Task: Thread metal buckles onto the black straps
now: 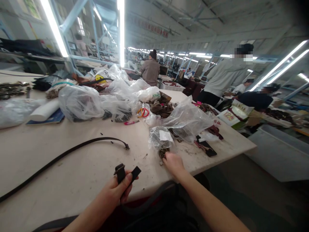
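My left hand point(123, 187) is closed around a dark strap point(120, 174), thumb on top. A metal buckle shows at the strap's upper loop, and a flat dark end sticks out to the right of the thumb. Further right, my right hand point(174, 163) has its fingers bent together at a small heap of brass-coloured metal fittings point(163, 152). The fingertips are hidden there, so what they hold cannot be made out. The heap lies at the mouth of a clear plastic bag point(160, 137) with a white label. Another long dark strap point(70, 151) curves across the table at left.
Orange-and-red-handled scissors point(143, 111) and a pink cutter point(131, 122) lie by plastic bags point(80, 103) along the table's far side. Brown strap pieces point(159, 109) are heaped behind. A grey bin point(280, 151) stands beyond the right edge. Other people point(151, 69) are further off.
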### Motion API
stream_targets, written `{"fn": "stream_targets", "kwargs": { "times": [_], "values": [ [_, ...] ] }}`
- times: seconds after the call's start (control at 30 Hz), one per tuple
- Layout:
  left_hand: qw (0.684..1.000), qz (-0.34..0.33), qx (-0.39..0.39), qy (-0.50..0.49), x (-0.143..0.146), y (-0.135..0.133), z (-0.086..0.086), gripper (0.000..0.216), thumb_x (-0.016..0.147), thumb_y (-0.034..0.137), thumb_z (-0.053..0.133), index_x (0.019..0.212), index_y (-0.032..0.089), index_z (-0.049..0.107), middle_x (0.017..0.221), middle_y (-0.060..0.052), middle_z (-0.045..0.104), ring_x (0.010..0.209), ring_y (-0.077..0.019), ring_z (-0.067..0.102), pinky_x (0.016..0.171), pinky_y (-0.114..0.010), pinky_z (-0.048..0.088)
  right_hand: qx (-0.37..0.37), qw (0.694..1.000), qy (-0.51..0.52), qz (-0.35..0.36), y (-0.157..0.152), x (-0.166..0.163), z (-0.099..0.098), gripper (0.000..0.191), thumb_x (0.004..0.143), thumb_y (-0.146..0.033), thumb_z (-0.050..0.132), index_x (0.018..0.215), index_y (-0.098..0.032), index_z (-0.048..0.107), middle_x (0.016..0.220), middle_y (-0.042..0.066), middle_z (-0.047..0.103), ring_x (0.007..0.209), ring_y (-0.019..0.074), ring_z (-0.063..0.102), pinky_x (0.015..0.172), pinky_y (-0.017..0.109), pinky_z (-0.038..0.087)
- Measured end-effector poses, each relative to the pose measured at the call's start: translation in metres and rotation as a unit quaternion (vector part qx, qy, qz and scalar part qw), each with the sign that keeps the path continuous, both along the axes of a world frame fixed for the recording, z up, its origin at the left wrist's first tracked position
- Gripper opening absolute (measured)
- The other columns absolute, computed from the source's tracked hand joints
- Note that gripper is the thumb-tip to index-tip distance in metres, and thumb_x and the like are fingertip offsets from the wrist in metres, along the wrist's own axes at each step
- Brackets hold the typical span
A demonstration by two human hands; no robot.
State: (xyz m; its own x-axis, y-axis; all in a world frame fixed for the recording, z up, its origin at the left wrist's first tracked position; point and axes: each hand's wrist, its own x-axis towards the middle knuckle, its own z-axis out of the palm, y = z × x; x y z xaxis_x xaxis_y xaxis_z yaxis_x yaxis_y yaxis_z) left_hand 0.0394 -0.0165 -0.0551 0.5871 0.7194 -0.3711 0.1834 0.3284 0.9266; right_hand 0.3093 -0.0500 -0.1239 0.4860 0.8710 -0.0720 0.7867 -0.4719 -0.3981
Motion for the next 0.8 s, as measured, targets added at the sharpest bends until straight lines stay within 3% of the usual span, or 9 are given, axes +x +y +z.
{"fn": "stream_targets", "kwargs": {
  "times": [0.1,0.17,0.3,0.4,0.47,0.57,0.6,0.67,0.8],
  "values": [
    [0.999,-0.032,0.020,0.025,0.007,0.001,-0.005,0.049,0.065,0.066,0.051,0.074,0.018,0.051,0.043,0.005,0.041,0.043,-0.0114,0.036,0.046,-0.024,0.030,0.025,0.999,0.028,-0.018,0.004,0.006,-0.016,0.009,0.075,-0.015,0.050,0.069,-0.013,0.057,0.078,0.013,0.061,0.081,0.0253,0.057,0.074,0.035,0.035],
    [0.999,-0.035,0.021,0.032,0.007,0.002,-0.010,0.046,0.066,0.064,0.051,0.075,0.019,0.049,0.043,0.006,0.042,0.042,-0.0111,0.037,0.047,-0.024,0.031,0.057,0.996,0.066,-0.031,0.002,0.011,-0.017,0.010,0.075,-0.019,0.050,0.068,-0.014,0.056,0.077,0.011,0.061,0.081,0.0228,0.056,0.075,0.034,0.036],
    [0.999,-0.041,0.016,0.026,0.008,0.005,-0.016,0.043,0.065,0.061,0.052,0.072,0.020,0.044,0.043,0.006,0.043,0.039,-0.0098,0.037,0.044,-0.023,0.030,0.139,0.969,0.199,-0.036,-0.002,0.017,0.004,0.022,0.075,-0.037,0.048,0.074,-0.015,0.053,0.087,0.010,0.060,0.076,0.0186,0.055,0.067,0.030,0.041],
    [0.998,-0.048,0.037,-0.002,0.016,0.006,-0.012,0.040,0.067,0.059,0.051,0.066,0.020,0.043,0.042,0.005,0.043,0.038,-0.0094,0.036,0.041,-0.022,0.030,0.179,0.932,0.314,0.004,-0.002,-0.004,0.028,0.032,0.078,-0.048,0.042,0.077,-0.017,0.048,0.104,0.011,0.060,0.069,0.0145,0.056,0.056,0.027,0.043],
    [0.997,-0.029,0.070,-0.024,0.022,0.006,-0.008,0.035,0.072,0.054,0.049,0.065,0.020,0.043,0.042,0.005,0.042,0.038,-0.0093,0.036,0.041,-0.022,0.030,0.196,0.877,0.438,0.031,-0.001,-0.031,0.043,0.032,0.077,-0.049,0.049,0.073,-0.018,0.045,0.109,0.010,0.059,0.067,0.0122,0.056,0.054,0.025,0.043],
    [0.992,0.020,0.122,-0.040,0.026,0.006,-0.007,0.027,0.077,0.045,0.045,0.069,0.019,0.044,0.045,0.005,0.045,0.038,-0.0094,0.037,0.040,-0.022,0.030,0.194,0.743,0.639,0.044,0.001,-0.072,0.057,0.031,0.069,-0.041,0.067,0.072,-0.018,0.048,0.096,0.005,0.064,0.065,0.0093,0.057,0.060,0.024,0.046],
    [0.989,0.035,0.137,-0.039,0.025,0.006,-0.007,0.025,0.079,0.043,0.044,0.071,0.020,0.045,0.046,0.005,0.046,0.038,-0.0093,0.037,0.040,-0.021,0.030,0.190,0.715,0.671,0.046,0.002,-0.083,0.060,0.030,0.066,-0.038,0.071,0.074,-0.018,0.050,0.090,0.003,0.065,0.063,0.0087,0.057,0.063,0.024,0.046],
    [0.985,0.047,0.165,-0.026,0.020,0.005,-0.008,0.022,0.080,0.040,0.044,0.071,0.019,0.046,0.048,0.005,0.047,0.038,-0.0091,0.038,0.040,-0.021,0.030,0.188,0.718,0.666,0.067,0.002,-0.098,0.063,0.030,0.064,-0.036,0.074,0.080,-0.018,0.054,0.085,0.001,0.065,0.063,0.0091,0.057,0.065,0.025,0.047],
    [0.984,0.022,0.177,0.003,0.009,0.002,-0.005,0.020,0.079,0.034,0.047,0.067,0.019,0.048,0.046,0.005,0.045,0.039,-0.0092,0.038,0.041,-0.022,0.030,0.166,0.783,0.582,0.143,0.001,-0.109,0.062,0.027,0.068,-0.037,0.071,0.081,-0.015,0.060,0.081,0.004,0.065,0.066,0.0113,0.055,0.065,0.026,0.044]
  ]
}}
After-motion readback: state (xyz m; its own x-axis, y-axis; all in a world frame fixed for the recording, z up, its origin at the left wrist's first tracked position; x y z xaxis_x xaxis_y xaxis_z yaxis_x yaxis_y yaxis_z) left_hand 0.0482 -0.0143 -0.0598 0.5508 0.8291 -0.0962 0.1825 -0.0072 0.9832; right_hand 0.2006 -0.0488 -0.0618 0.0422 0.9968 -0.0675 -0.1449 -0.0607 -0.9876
